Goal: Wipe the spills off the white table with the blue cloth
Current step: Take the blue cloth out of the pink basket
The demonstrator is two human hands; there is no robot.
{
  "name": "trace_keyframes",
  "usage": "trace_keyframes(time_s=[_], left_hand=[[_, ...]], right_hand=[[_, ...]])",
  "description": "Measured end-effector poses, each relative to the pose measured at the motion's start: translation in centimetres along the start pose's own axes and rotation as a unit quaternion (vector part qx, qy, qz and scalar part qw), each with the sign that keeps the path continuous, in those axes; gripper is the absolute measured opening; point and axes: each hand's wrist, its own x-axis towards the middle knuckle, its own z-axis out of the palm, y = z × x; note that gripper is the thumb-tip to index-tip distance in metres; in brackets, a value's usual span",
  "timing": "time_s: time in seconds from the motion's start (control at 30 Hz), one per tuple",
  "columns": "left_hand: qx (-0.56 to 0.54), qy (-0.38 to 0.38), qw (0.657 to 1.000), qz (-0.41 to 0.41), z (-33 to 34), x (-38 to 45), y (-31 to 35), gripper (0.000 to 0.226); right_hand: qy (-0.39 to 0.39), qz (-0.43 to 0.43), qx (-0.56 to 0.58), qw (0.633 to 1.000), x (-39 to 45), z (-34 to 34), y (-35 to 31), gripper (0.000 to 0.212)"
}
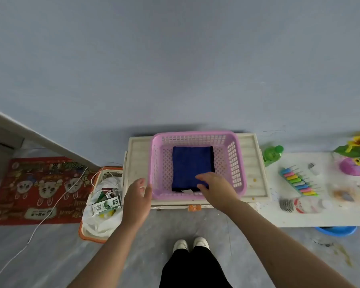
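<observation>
The folded blue cloth (190, 164) lies flat in a pink plastic basket (236, 154) standing on a cream storage box (255, 173). My right hand (215, 188) reaches into the basket, fingers spread over the cloth's near edge; whether they grip it I cannot tell. At the basket's left rim my left hand (136, 199) rests with fingers apart, holding nothing. The white table (316, 219) stands to the right, with orange spills (344, 194) and crumbs on it.
On the table are a row of coloured pens (298, 181), a green bottle (272, 153), a sunflower pot (355, 161) and plastic wrappers. A bin with a white bag (101, 204) stands left of the box. A red mat, a white cable, a blue basin under the table.
</observation>
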Motion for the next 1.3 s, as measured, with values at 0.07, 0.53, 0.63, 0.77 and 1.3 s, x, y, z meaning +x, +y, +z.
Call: trace_keyframes(time_s=[0.07, 0.53, 0.63, 0.77, 1.3], left_hand=[[0.005, 0.019, 1.0, 0.016, 0.8, 1.5, 0.1, 0.04], [-0.017, 0.079, 0.996, 0.037, 3.4, 4.8, -1.2, 0.026], [-0.016, 0.077, 0.996, 0.039, 3.6, 4.8, -1.3, 0.025], [-0.016, 0.078, 0.996, 0.039, 3.7, 5.0, -1.3, 0.024], [-0.013, 0.086, 0.996, 0.026, 3.8, 5.2, -1.2, 0.02]], right_hand=[[-0.024, -0.004, -0.058, 0.998, 1.8, 0.6, 0.3, 0.04], [-0.083, -0.114, -0.262, 0.955, 7.6, 2.9, 2.2, 0.053], [-0.094, -0.133, -0.277, 0.947, 8.0, 2.7, 2.3, 0.051], [-0.074, -0.161, -0.318, 0.931, 8.0, 3.4, 2.1, 0.038], [0.037, -0.02, -0.034, 0.999, 9.2, 1.6, 1.3, 0.015]])
